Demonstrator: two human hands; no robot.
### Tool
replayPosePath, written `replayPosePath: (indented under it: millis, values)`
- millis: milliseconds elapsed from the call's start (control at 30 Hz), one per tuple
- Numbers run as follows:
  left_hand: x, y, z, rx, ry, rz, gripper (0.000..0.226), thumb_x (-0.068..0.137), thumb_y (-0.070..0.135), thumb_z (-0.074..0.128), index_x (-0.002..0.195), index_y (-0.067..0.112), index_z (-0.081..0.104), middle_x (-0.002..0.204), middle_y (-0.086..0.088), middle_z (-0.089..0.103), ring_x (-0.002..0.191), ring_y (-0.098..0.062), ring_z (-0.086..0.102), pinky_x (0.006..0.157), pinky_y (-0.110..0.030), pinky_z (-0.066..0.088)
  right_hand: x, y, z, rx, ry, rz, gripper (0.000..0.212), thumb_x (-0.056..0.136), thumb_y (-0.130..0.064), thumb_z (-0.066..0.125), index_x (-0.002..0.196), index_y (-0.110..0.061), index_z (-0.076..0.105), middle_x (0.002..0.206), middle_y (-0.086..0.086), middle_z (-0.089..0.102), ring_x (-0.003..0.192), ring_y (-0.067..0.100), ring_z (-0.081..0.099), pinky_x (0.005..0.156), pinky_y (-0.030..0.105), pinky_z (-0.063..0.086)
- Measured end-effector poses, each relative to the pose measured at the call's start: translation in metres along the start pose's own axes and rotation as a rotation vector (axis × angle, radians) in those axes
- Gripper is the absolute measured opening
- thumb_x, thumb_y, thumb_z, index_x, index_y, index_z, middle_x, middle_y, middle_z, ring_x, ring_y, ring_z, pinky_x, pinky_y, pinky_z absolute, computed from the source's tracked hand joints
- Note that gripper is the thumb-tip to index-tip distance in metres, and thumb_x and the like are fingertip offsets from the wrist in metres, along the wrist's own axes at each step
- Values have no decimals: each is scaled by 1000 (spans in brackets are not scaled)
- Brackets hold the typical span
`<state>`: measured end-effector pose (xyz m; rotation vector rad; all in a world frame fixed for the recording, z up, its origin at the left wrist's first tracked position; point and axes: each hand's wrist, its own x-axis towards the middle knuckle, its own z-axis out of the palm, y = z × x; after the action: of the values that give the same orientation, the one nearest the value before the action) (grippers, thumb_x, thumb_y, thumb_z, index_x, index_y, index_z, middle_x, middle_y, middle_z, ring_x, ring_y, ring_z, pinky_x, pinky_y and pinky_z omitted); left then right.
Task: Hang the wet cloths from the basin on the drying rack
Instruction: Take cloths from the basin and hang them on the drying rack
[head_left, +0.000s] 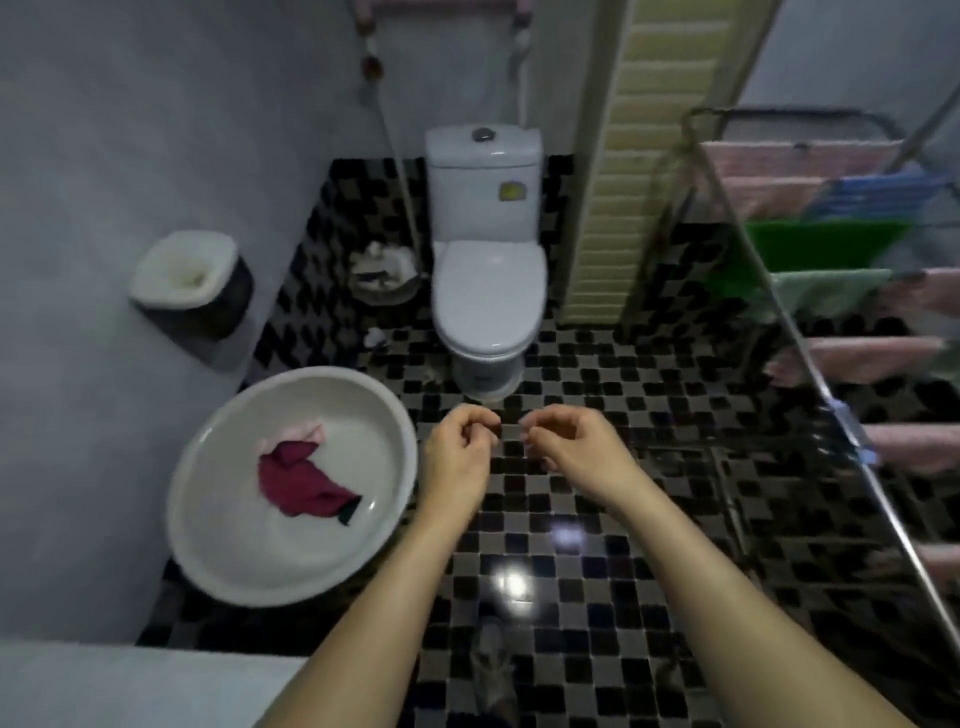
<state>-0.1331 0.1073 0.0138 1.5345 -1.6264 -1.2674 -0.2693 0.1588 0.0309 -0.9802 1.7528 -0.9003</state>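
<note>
From the head camera, looking down at a checkered bathroom floor (571, 597). The white basin (291, 556) sits on the left, close to the wall. Inside it lies a dark red cloth (304, 480), bunched, with its long line running from far-left down to near-right. A small pink cloth (306, 432) touches its far end.

Both arms reach forward over the floor. The left hand (460, 452) hovers just beside the basin's right rim, and the right hand (566, 441) is next to it, further from the basin. On each the grip is slack: fingers loosely curled inward, tips facing each other, nothing visibly held.

So the cloths lie to the left of both hands and a little nearer the body, and the left hand is plainly the closer one. I'd call it a short sideways reach, best meeting the red cloth across its narrow middle.

The drying rack (779, 306) stands well apart on the right, its rails already carrying pink towels (872, 353) and a green cloth (826, 241). A lifted cloth has to cross the whole floor, likely dripping.
</note>
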Motion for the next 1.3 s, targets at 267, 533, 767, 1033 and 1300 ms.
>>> replayPosePath:
  millis: [267, 533, 767, 1033, 1300]
  values:
    - [63, -116, -84, 277, 132, -378, 31, 87, 7, 51, 109, 20, 68, 118, -5, 66, 107, -25, 60, 89, -33, 49, 75, -10, 130, -178, -333, 42, 42, 97, -13, 50, 139, -14, 48, 136, 5, 55, 115, 20, 58, 90, 31, 52]
    - [81, -189, -104, 772, -373, -531, 48, 92, 14, 52, 140, 22, 47, 153, 2, 26, 134, -29, 27, 109, -40, 29, 118, 6, 212, -362, -531, 127, 62, 93, 3, 40, 150, -19, 27, 153, 16, 33, 139, 30, 35, 110, 36, 37]
    - [97, -221, -109, 349, -135, -546, 36, 86, 15, 56, 118, 27, 67, 117, 3, 67, 109, -22, 59, 94, -35, 48, 147, 27, 251, -247, -625, 219, 75, 85, 9, 53, 147, -27, 33, 151, 9, 37, 138, 28, 38, 110, 43, 40]
    - [137, -204, -130, -206, 398, -470, 26, 72, 0, 52, 64, 20, 67, 74, -1, 71, 79, -23, 66, 78, -34, 54, 160, 23, 258, -171, -437, 83, 16, 88, -5, 66, 74, -12, 65, 61, 4, 62, 50, 13, 56, 51, 26, 47]
    - [181, -226, -148, 524, 133, -692, 41, 86, 17, 53, 125, 25, 62, 144, -6, 45, 130, -34, 41, 107, -40, 36, 175, 1, 231, 65, -296, 233, 42, 91, -28, 66, 53, -12, 59, 48, 2, 52, 44, 14, 55, 45, 26, 50]
